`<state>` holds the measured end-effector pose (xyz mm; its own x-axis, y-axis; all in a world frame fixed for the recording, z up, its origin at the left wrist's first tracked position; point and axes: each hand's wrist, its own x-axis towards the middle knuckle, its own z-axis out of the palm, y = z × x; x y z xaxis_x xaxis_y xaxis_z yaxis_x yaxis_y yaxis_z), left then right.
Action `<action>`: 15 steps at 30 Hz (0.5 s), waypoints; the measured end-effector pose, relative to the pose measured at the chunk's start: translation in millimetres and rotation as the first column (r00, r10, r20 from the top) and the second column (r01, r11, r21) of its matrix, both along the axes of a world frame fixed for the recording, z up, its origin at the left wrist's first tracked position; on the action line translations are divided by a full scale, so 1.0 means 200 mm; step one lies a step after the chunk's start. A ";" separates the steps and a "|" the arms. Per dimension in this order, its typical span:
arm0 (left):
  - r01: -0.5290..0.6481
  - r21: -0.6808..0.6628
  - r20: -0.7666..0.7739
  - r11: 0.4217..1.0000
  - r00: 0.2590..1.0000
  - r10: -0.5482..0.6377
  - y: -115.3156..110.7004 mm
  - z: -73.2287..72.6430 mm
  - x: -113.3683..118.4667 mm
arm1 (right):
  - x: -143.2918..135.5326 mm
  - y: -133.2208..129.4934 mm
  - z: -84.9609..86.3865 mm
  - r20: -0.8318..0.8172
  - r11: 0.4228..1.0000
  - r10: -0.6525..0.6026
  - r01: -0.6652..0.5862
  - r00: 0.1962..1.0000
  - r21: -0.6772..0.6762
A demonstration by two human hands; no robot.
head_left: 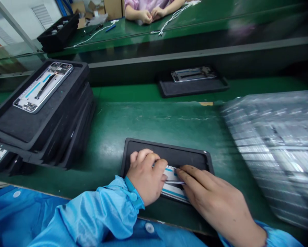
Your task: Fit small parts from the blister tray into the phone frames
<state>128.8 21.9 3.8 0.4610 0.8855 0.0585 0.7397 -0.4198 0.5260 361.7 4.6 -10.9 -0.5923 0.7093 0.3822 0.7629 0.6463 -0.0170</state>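
Observation:
A black foam tray [169, 151] lies on the green mat near the front edge. In it rests a phone frame [172, 187], white with blue strips, mostly covered by my hands. My left hand [146, 176] curls over its left part, fingers bent and pressing on it. My right hand [210, 199] lies flat over its right part, fingertips touching the frame's middle. Whether either hand actually grips the frame is hidden.
A stack of black trays [66, 113] stands at the left, with a phone frame [43, 86] on top. Another tray with a frame [193, 80] sits on the belt beyond. A blurred pile of clear plastic packs [274, 147] fills the right. Another person's hands [148, 14] work across the bench.

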 end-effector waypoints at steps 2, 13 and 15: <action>0.000 0.000 -0.001 1.000 1.000 0.000 0.00 0.00 0.00 | 0.01 0.01 0.01 0.016 1.000 0.017 -0.017 1.000 0.002; 0.002 0.002 -0.007 1.000 1.000 -0.002 0.00 -0.01 0.00 | -0.04 0.07 0.01 -0.008 0.999 0.021 -0.021 1.000 0.030; 0.000 0.003 -0.006 1.000 1.000 0.000 0.00 -0.01 0.00 | -0.03 0.08 0.01 -0.002 0.999 0.031 -0.031 1.000 0.033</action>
